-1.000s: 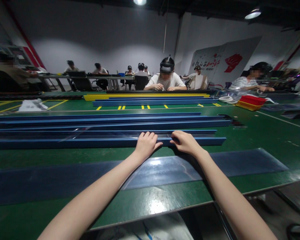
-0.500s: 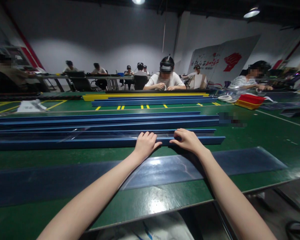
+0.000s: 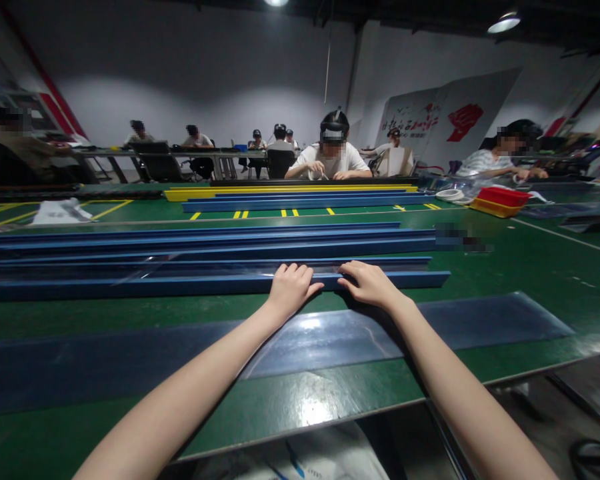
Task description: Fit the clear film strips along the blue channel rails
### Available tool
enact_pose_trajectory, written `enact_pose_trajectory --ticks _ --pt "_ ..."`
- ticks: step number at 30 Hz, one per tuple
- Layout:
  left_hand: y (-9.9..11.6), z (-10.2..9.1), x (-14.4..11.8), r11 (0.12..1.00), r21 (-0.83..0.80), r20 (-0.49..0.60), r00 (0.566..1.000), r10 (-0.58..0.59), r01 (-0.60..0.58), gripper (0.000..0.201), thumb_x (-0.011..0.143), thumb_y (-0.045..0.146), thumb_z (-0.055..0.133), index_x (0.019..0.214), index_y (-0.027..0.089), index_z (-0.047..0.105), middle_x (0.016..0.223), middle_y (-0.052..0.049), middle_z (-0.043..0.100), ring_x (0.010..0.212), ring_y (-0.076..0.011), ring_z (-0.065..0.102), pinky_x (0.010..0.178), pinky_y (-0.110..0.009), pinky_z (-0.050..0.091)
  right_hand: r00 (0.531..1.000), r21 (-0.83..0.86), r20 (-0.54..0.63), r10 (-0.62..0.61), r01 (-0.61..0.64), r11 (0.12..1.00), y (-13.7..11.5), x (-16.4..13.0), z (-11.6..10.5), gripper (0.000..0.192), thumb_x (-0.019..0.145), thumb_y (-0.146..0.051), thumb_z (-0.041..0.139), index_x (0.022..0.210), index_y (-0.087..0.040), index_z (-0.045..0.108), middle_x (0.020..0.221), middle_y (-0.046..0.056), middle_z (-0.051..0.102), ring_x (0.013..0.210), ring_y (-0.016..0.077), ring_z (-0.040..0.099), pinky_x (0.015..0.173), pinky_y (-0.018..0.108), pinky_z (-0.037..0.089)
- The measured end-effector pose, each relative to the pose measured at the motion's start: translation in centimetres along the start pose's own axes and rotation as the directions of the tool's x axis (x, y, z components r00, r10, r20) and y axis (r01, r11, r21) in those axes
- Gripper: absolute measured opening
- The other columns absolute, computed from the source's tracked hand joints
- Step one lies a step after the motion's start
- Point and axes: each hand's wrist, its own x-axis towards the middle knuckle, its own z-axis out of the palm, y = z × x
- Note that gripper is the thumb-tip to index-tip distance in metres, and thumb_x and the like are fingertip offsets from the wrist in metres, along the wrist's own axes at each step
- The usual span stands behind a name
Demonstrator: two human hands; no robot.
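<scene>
Left hand: Your left hand (image 3: 291, 289) lies palm down on the nearest blue channel (image 3: 130, 287), fingers curled over its near wall and held close together, thumb stretched toward the other hand; it presses rather than pinches.
Right hand: Your right hand (image 3: 369, 284) rests on the same channel just beside the left, fingers together and bent over the top edge, thumb pointing back at the left thumb; the two thumbs are near each other but apart.
Channel: The nearest blue channel runs the width of the view on the green table (image 3: 530, 267), its right end lying past your right hand; a strip of clear film (image 3: 205, 270) lies along its open top, glinting under the lamps.
Sheet: A long dark glossy sheet (image 3: 480, 320) lies flat on the table between you and the channel, under both forearms.
More channels: Further blue channels (image 3: 230, 240) lie side by side just behind the one you touch.
Far stack: Well beyond, another set of blue lengths topped by a yellow strip (image 3: 290, 191) lies in front of a seated person in a white shirt (image 3: 330, 160).
Right side: A red and yellow tray (image 3: 500, 203) sits far right, near a roll of white tape (image 3: 450, 196) and a person in a striped shirt (image 3: 485, 165).
</scene>
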Motion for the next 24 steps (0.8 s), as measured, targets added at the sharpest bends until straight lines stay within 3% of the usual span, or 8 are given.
enact_pose_trajectory --ticks 24 --pt "0.04 -0.11 0.01 1.000 -0.004 0.031 0.999 -0.015 0.015 0.035 0.083 0.048 0.046 0.077 0.015 0.057 0.073 -0.006 0.062 0.071 -0.0198 0.053 0.062 -0.031 0.027 1.000 0.073 0.004 -0.025 0.024 0.997 -0.06 0.19 0.23 0.026 0.084 -0.029 0.043 0.104 -0.018 0.056 0.098 0.008 0.061 0.091 0.0173 0.055 0.076 0.025 0.037"
